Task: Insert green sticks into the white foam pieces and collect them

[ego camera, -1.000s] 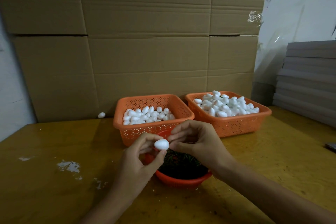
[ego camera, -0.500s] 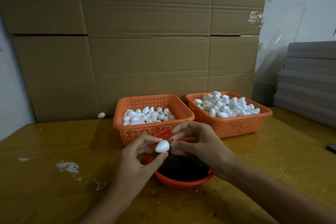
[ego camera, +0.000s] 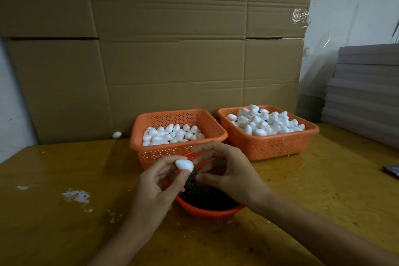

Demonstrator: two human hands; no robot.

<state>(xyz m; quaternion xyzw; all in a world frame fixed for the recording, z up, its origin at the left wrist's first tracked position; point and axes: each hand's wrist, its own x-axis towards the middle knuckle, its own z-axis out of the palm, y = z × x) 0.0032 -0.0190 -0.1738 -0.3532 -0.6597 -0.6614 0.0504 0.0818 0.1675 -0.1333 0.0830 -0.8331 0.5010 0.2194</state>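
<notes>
A left hand (ego camera: 155, 190), raised over a yellow table (ego camera: 64, 233), pinches a white foam piece (ego camera: 184, 164) between thumb and fingertips. The right hand (ego camera: 228, 170), fingers curled at the piece's tip, may be pinching a green stick; the dim light leaves that unclear. Beneath the hands, partly hidden, a red bowl (ego camera: 207, 211) holds green sticks (ego camera: 194, 185). Behind it stand the left basket (ego camera: 179, 151) and the right basket (ego camera: 269, 147), both orange and both holding foam pieces.

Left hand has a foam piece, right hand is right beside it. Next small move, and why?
Probably ease the right hand leftward to push the green stick it seems to pinch into the foam piece. The left hand grips the piece over the bowl, its narrow end facing the right fingertips, almost touching.
</notes>
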